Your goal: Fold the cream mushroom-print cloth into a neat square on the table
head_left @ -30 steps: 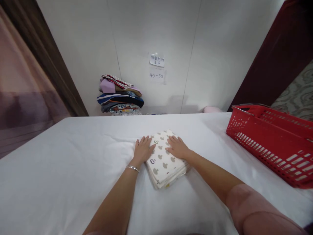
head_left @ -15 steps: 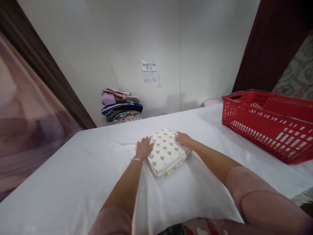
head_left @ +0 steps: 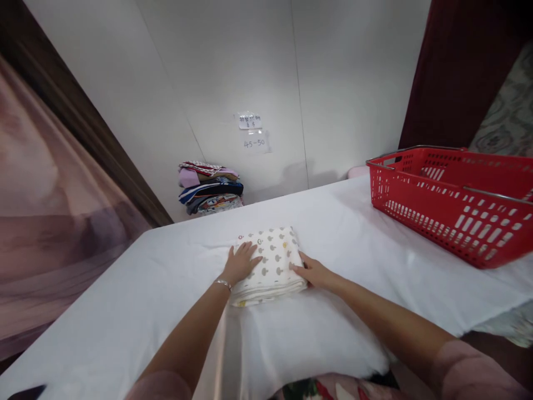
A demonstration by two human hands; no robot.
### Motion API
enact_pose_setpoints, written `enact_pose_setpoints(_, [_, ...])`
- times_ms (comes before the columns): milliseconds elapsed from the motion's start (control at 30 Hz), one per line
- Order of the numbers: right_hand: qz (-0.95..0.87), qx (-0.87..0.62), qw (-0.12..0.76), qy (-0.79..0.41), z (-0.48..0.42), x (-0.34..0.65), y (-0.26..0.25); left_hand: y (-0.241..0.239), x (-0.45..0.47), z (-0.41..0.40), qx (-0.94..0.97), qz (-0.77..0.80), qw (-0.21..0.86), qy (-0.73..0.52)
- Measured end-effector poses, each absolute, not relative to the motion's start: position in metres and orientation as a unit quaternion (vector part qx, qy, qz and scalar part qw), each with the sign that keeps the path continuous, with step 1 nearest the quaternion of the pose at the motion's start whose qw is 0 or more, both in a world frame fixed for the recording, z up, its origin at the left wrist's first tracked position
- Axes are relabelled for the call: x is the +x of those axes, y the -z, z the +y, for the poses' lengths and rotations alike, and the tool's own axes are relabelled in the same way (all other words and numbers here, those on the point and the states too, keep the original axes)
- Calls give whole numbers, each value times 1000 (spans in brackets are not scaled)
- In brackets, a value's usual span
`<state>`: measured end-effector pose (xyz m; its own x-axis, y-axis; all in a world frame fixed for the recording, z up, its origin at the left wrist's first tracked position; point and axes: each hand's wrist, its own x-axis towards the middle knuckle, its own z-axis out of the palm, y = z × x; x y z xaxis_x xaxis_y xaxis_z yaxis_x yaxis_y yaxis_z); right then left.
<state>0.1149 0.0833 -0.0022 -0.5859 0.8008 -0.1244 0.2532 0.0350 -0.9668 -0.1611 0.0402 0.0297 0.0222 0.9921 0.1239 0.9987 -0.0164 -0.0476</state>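
Pressing palm-down with the left hand [head_left: 240,262], fingers [head_left: 250,253] spread. Resting the right hand [head_left: 313,272] alongside, fingers straight, arm outstretched.

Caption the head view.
Left hand and right hand touch a folded patterned cloth on a white sheet, red basket nearby.

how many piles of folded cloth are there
2: a folded white cloth with grey prints, touched by the left hand and right hand; a multicoloured stack of folded clothes by the wall. Others may be hidden.

Light: we record soft, even indoor brightness, shadows faint. Glare: slight sheen on desk [head_left: 227,339] at 6 o'clock. Distortion: wide-angle bowing toward edges. Blur: we find curtain [head_left: 50,222] at 9 o'clock smeared.
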Motion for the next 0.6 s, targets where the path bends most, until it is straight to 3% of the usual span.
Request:
enact_pose_setpoints(167, [-524,-308,258,-751,69,127,7,-50,-147,45,-706,-708,25,7])
enact_pose_setpoints(333, [-522,-272,246,-770,75,132,3,-49,-73,29,-744,-649,-35,154])
enact_pose_setpoints(600, [-524,-248,253,-775,70,135,-2,-19,-27,-16,-770,-610,18,187])
